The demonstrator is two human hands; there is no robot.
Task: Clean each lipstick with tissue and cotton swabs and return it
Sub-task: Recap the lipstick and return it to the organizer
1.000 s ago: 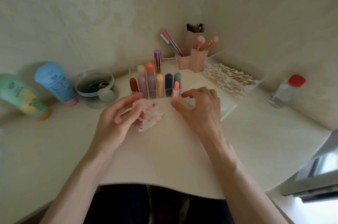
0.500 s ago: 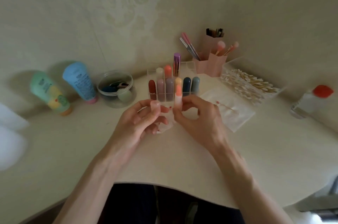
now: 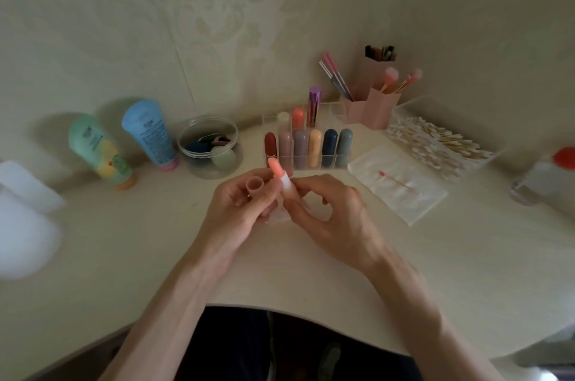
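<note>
Lifting the lipstick (image 3: 285, 184) from the table where it stood a second ago, the right hand (image 3: 336, 222) pinches its white body; the left hand (image 3: 238, 211) grips the cap (image 3: 255, 186); recapping, then return to the organizer (image 3: 340, 160), seems near.

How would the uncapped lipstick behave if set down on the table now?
The lipstick is a slim round tube, so lying down it would probably roll. Its exposed coral tip looks soft and would likely smear or dent on contact. Stood upright, it may tip.
</note>
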